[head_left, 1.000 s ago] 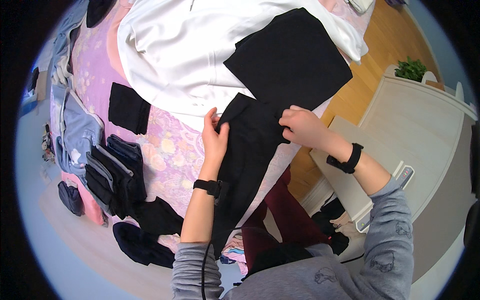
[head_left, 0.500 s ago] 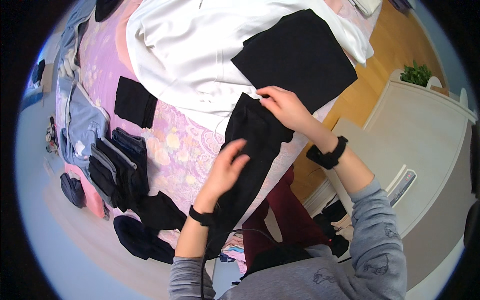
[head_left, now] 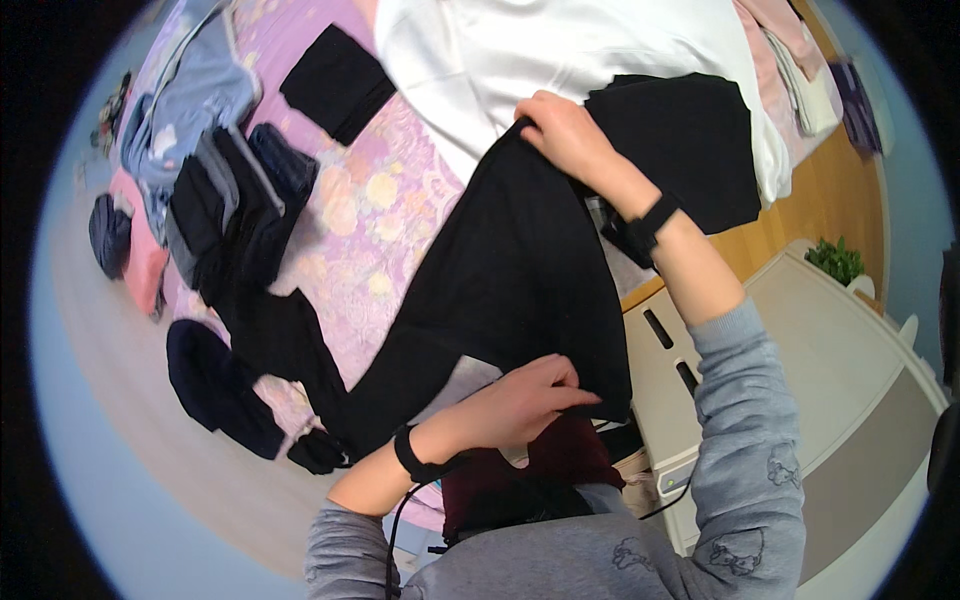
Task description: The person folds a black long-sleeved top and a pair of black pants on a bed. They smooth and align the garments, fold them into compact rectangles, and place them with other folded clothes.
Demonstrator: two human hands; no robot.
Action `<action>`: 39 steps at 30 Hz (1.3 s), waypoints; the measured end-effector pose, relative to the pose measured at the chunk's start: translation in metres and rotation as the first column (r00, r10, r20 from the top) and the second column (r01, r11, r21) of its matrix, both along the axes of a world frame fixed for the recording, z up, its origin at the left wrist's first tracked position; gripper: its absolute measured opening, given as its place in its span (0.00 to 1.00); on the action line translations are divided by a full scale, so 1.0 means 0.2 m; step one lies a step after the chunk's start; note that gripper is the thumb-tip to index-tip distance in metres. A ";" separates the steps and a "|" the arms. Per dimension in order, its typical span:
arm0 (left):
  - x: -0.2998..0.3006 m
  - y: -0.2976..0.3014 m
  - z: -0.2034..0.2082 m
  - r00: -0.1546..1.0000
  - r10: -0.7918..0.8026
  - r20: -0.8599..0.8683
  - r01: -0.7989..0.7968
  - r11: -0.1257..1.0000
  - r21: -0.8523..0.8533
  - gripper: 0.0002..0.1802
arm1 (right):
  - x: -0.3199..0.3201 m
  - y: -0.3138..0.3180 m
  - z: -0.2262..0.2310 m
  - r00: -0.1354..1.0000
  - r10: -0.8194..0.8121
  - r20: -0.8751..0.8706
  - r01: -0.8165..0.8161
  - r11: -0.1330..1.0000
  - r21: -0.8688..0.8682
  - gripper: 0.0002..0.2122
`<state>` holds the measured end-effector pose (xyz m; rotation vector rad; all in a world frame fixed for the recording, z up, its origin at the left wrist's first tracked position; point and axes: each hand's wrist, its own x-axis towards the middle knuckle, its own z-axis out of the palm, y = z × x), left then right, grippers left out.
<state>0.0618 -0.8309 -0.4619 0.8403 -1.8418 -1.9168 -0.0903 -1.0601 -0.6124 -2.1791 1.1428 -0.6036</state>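
A pair of black trousers (head_left: 510, 250) lies partly spread over the bed's near edge, one leg trailing left and the other hanging toward me. My right hand (head_left: 568, 138) pinches its far corner, beside the white garment (head_left: 470, 70). At the near edge of the trousers, my left hand (head_left: 530, 402) has its fingers bent against the cloth, thumb on top; the fingertips are partly hidden. Right of my right hand, a folded black garment (head_left: 690, 150) rests on the white one.
Floral bedding (head_left: 370, 210) covers the bed. A small folded black cloth (head_left: 338, 85), a stack of folded dark clothes (head_left: 240, 200) and a dark navy garment (head_left: 215, 385) lie leftward. A pale cabinet (head_left: 790, 340) with a green plant (head_left: 834, 260) stands at the right.
My right hand has lifted the trousers' corner and spread the cloth wider. My left hand has moved right and nearer to me, onto the near edge. The view has shifted.
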 end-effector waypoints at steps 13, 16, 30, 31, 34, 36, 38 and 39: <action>0.00 0.10 0.07 0.931 0.353 -0.095 -0.362 0.927 -0.100 0.18 | -0.06 0.43 0.51 0.491 0.862 0.126 -0.742 0.339 0.578 0.13; -0.02 0.09 0.08 0.823 0.539 -0.181 -0.552 0.833 -0.029 0.18 | -0.13 0.54 0.69 0.775 0.423 0.470 -0.624 0.389 0.678 0.19; 0.90 0.65 -0.48 0.510 0.698 0.503 -0.449 0.714 -0.537 0.28 | -0.52 0.72 1.14 0.922 0.343 0.179 -0.386 0.813 0.435 0.09; 1.08 0.81 -0.55 0.411 0.675 0.613 -0.400 0.738 -0.544 0.27 | -0.60 0.72 1.17 0.928 0.328 0.178 -0.373 0.824 0.426 0.09; 1.53 1.28 -0.68 0.425 0.422 0.800 -0.376 0.887 -0.268 0.16 | -0.71 0.79 1.28 0.980 0.151 0.132 -0.197 0.851 0.486 0.09; 1.69 1.56 -0.70 0.354 0.282 0.892 -0.179 0.956 -0.231 0.12 | -0.74 0.84 1.35 0.983 0.175 0.046 -0.175 0.848 0.500 0.06; 1.74 1.74 -0.68 0.333 0.251 0.909 -0.057 0.967 -0.246 0.09 | -0.78 0.92 1.41 0.961 0.210 -0.179 -0.091 0.854 0.513 0.05; 1.75 1.81 -0.67 0.336 0.245 0.910 -0.020 0.967 -0.253 0.07 | -0.80 0.97 1.41 0.952 0.176 -0.250 -0.036 0.876 0.480 0.09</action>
